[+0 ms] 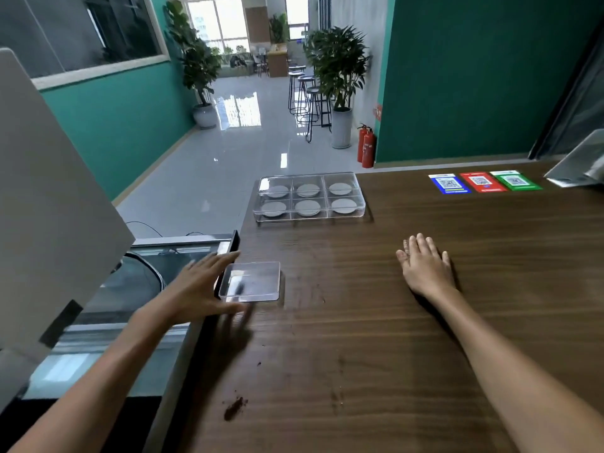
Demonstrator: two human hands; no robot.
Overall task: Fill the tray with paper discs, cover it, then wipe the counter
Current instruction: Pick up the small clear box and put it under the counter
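Thumb of left hand (199,286) motion-blurred

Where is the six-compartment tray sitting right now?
In the head view, the tray sits at the counter's far left edge, beyond the small clear box, left of the QR cards.

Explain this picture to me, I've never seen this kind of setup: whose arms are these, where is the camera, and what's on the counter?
There is no machine here. A person wears a camera on the head, so you look forward and down along their own two bare arms.

The wooden counter holds a clear tray with six compartments, a paper disc in each. It seems covered by a clear lid, though that is hard to tell. Nearer lies a small clear box, apparently empty. The left hand reaches to its edge with spread fingers, touching or nearly so. The right hand rests flat on the counter, holding nothing. A brown smear sits near the front edge, unwiped.
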